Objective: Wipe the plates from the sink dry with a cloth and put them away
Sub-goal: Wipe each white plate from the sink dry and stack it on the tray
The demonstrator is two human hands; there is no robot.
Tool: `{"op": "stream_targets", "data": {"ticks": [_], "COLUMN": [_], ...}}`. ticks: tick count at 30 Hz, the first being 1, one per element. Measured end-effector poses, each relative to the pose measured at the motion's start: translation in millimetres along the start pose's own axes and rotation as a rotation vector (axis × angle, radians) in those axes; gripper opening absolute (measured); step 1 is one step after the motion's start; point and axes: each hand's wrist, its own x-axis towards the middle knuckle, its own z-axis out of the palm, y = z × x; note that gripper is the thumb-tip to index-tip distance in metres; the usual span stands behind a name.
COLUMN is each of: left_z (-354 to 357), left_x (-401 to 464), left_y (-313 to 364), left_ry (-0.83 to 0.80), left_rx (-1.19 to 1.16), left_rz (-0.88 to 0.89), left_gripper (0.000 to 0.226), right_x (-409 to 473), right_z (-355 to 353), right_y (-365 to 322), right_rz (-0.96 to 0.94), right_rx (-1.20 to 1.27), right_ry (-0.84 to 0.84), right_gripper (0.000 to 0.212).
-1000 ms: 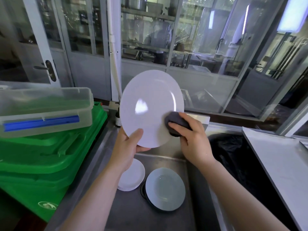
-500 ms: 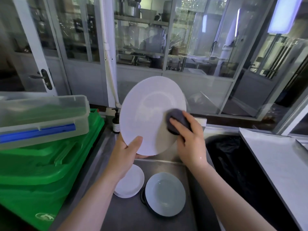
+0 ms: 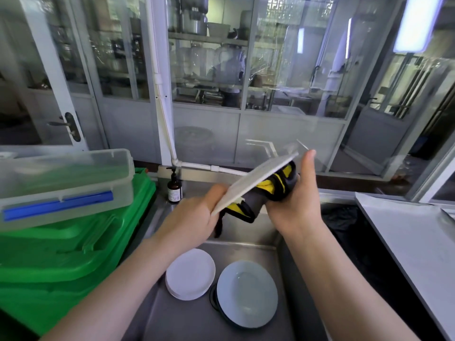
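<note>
A large white plate hangs over the steel sink, tilted nearly edge-on with its back facing up. My left hand grips its lower left rim. My right hand holds a grey, black and yellow cloth against the plate's underside, thumb pointing up past the upper rim. In the sink basin lie a small stack of white plates and a pale grey plate resting on a dark dish.
Stacked green bins with a clear lidded box on top stand at the left. A brown pump bottle sits behind the sink. A white counter runs along the right, with a dark cavity beside the sink.
The plate has tipped from facing me to nearly edge-on, back side up. My right hand and the cloth have moved from the plate's front to its underside.
</note>
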Motion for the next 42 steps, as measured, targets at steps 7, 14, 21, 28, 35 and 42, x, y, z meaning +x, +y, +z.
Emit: {"op": "stream_targets", "data": {"ticks": [7, 14, 21, 28, 35, 42], "left_z": [-21.0, -8.2, -4.2, -7.8, -21.3, -8.0], "left_x": [15.7, 11.6, 8.3, 8.2, 7.8, 13.1], "left_y": [-1.2, -24.8, -16.3, -8.9, -5.3, 8.1], "left_ry": [-0.088, 0.117, 0.022, 0.198, 0.251, 0.402], "left_rx": [0.284, -0.281, -1.737, -1.745, -1.62, -1.605], "left_rz": [0.189, -0.164, -0.674, -0.633, -0.479, -0.422], "left_gripper": [0.047, 0.077, 0.051, 0.032, 0.029, 0.026], "right_x": [-10.1, -14.0, -11.5, -8.8, 0.3, -25.6], "right_z": [-4.4, -16.1, -19.2, -25.3, -30.2, -19.8], "right_y": [-7.4, -4.1, 0.1, 3.7, -11.8, 27.6], "right_rz": [0.082, 0.053, 0.097, 0.131, -0.498, -1.006], "right_rx": [-0.036, -0.035, -0.013, -0.097, -0.728, -1.424], "right_ry": [0.054, 0.149, -0.017, 0.1, 0.134, -0.213], "right_gripper": [0.018, 0.035, 0.019, 0.049, 0.036, 0.051]}}
